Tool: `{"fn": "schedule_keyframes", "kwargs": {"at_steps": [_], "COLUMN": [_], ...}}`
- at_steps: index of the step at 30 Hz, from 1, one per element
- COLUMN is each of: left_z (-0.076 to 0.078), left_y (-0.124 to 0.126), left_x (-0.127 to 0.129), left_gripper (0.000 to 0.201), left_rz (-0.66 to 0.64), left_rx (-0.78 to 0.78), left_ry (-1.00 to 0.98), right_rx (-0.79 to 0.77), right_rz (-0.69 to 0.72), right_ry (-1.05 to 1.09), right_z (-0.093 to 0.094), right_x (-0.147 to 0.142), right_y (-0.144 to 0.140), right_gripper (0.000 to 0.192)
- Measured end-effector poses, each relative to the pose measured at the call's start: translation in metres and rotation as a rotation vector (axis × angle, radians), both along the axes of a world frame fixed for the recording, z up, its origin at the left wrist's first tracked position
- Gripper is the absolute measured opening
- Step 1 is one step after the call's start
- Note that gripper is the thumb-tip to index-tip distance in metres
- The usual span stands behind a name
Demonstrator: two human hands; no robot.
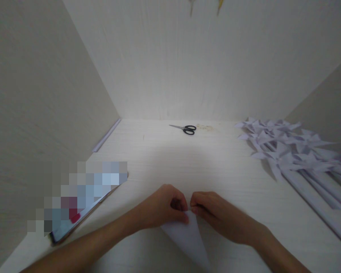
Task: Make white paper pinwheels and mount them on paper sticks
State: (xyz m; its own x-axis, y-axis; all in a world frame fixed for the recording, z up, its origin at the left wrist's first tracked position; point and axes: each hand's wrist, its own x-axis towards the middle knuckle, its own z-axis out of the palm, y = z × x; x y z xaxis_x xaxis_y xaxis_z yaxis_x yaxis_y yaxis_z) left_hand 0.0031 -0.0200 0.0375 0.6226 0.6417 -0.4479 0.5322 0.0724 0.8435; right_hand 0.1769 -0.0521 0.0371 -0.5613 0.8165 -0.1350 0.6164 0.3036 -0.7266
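A piece of white paper point(186, 237), folded into a pointed shape, is held low at the front, its long tip toward the bottom edge. My left hand point(166, 206) is closed on its upper edge, thumb in front and fingers curled behind. Close beside it, my right hand point(211, 212) pinches at the paper's top corner, fingertips pressed together. The two hands are almost touching. How the paper's layers lie under the fingers is hidden.
Black-handled scissors point(189, 129) lie near the back wall. Several white paper pinwheels point(287, 148) with rolled paper sticks point(315, 210) are piled at the right. At the left are a rolled paper tube point(106, 135) and a blurred phone-like device point(85, 212).
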Motion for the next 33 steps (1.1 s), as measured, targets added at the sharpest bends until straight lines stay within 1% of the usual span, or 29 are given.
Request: {"fn": "schedule_keyframes", "kwargs": {"at_steps": [3,10,18,33], "left_z": [-0.0016,-0.0038,-0.0022,-0.0026], "left_y": [-0.0001,0.003,0.0016,0.0016], "left_x": [-0.001,-0.0019,-0.0017,-0.0014], "left_gripper": [0.017,0.018,0.017,0.016], "left_rz": [-0.006,-0.013,-0.008,-0.013], "left_rx": [-0.014,-0.063,-0.077,-0.057], "left_ry": [-0.01,-0.03,-0.035,-0.047], "right_rx": [-0.038,-0.178,-0.201,-0.177], "right_rz": [-0.007,-0.002,0.003,0.012], "right_ry": [0.032,0.122,0.139,0.116], "right_z": [0.001,-0.0007,-0.0003,-0.0009], "right_x": [0.0006,0.0055,0.0069,0.006], "right_y": [0.0011,0.0046,0.0051,0.0046], "right_gripper": [0.017,0.025,0.022,0.021]}}
